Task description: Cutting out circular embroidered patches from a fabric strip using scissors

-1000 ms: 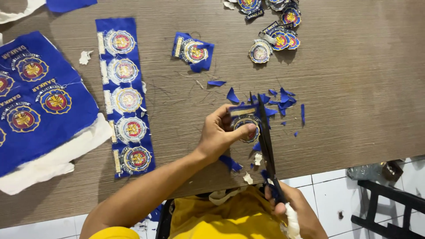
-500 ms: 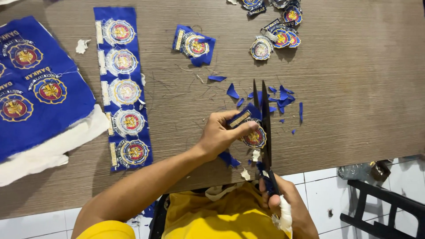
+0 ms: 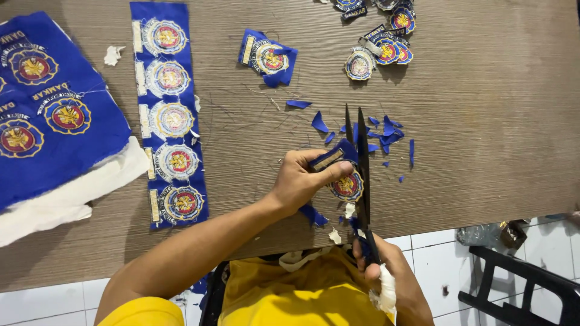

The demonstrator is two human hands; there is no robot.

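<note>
My left hand (image 3: pixel 305 178) pinches a round embroidered badge (image 3: pixel 347 186) on blue cloth, held just above the near edge of the wooden table (image 3: pixel 483 121). My right hand (image 3: pixel 386 274), with a white wrap on one finger, grips the handles of black scissors (image 3: pixel 360 163). The blades point away from me, slightly parted, and lie against the badge's right side. Small blue cloth trimmings (image 3: pixel 380 136) are scattered just beyond the blade tips.
A blue strip of several uncut badges (image 3: pixel 169 115) lies to the left, with a larger blue badge sheet (image 3: pixel 48 115) over white backing at far left. One loose cut piece (image 3: pixel 269 57) and a pile of finished badges (image 3: pixel 380 42) lie farther back. A black chair (image 3: pixel 519 284) stands lower right.
The view has shifted slightly. The scissors and badge have stayed in my hands, with the blades now a little more closed along the badge's edge.
</note>
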